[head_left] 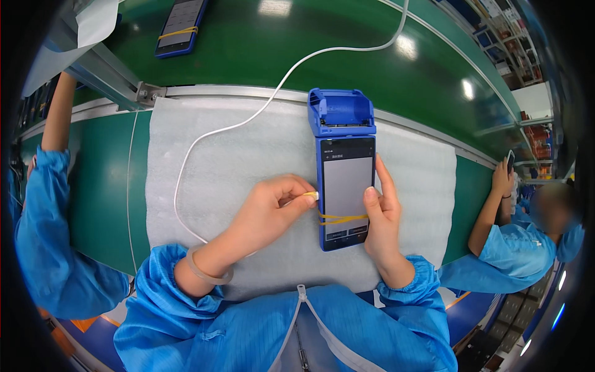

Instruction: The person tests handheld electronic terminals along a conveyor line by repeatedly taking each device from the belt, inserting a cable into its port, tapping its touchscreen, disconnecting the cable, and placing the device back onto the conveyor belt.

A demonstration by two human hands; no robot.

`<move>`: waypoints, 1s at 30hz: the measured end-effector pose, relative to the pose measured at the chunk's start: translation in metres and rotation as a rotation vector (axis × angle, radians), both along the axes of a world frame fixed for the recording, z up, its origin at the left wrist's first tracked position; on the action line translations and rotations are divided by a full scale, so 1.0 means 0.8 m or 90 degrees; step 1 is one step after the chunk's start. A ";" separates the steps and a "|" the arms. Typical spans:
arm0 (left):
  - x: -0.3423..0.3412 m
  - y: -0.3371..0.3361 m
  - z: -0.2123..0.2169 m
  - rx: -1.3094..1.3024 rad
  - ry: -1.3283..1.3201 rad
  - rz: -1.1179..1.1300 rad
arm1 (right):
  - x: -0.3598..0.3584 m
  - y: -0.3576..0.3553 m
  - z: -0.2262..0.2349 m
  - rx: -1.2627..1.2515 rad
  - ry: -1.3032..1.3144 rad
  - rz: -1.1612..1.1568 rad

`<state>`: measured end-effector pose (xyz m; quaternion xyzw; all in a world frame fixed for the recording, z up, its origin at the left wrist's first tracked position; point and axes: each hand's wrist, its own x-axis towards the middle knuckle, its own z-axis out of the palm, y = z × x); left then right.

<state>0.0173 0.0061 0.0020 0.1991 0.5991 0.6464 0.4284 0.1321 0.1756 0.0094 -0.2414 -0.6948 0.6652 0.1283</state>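
Closest to my camera is the shiny blue fabric jacket on the wearer's chest, its pale zip running down the middle. Beyond it, I have both bare hands over a white, soft-looking sheet.

The blue-cased handheld terminal with a dark-framed screen lies right of centre, between the hands, screen facing me. Its long axis points almost straight away from the wearer, and the open blue compartment forms its far end. A yellow elastic band crosses the lower part.

The left hand pinches a small white plug with a yellow part between thumb and forefinger. I judge that everything turns on this: the terminal's long left edge is directly to the right of those fingertips, and the plug points across the long axis, roughly square to it. The plug's tip meets that edge; I can't tell whether it is seated or merely touching.

The right hand grips the opposite edge, thumb at the front, forefinger stretched along the side. A thin white cable loops round the left and passes behind the left wrist.
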 end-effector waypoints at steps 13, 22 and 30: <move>0.002 -0.012 0.008 -0.079 0.573 0.049 | 0.019 0.031 0.011 0.150 -0.003 0.255; 0.000 -0.006 0.011 -0.098 0.572 0.019 | 0.025 0.040 0.011 0.116 -0.035 0.382; 0.000 -0.002 0.014 -0.098 0.601 0.006 | 0.025 0.036 0.008 0.104 -0.023 0.365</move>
